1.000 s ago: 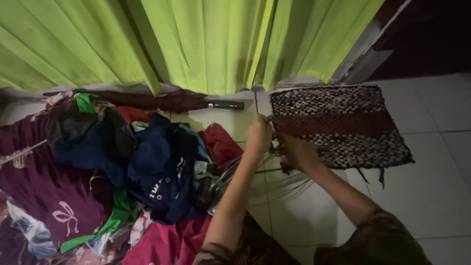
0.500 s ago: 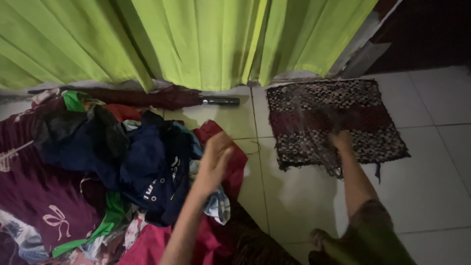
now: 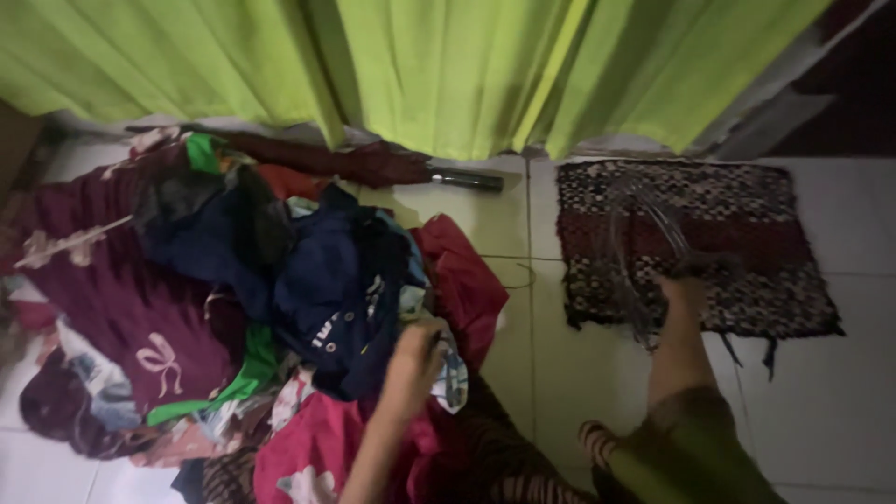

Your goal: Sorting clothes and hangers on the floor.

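the left hand (image 3: 415,359) was down on the clothes pile (image 3: 280,308), forearm running up from the bottom edge, wrist bent forward. its fingers were curled in against the cloth at the near edge of the heap, beside the navy garment (image 3: 341,294) and a pale checked scrap (image 3: 453,378); whether they had actually pinched any fabric could not be told, the hand was blurred. and over on the other side, the right hand (image 3: 683,297) was stretched well out, arm nearly straight from the olive sleeve (image 3: 691,448), reaching onto the near edge of the woven mat (image 3: 747,271). that hand was closed around a bundle of thin wire hangers (image 3: 644,252), the hangers fanning up and away from the fist across the mat's dark red band. the two hands were well apart, one on the heap, one on the mat. the pile itself lay on the white tiled floor (image 3: 840,401) left of the mat, with a maroon cloth (image 3: 103,280) spread at its far left and a red piece (image 3: 462,275) at its right edge. behind it, along the foot of the green curtain (image 3: 448,65), a folded dark red umbrella (image 3: 373,166) lay flat, its handle pointing toward the mat.
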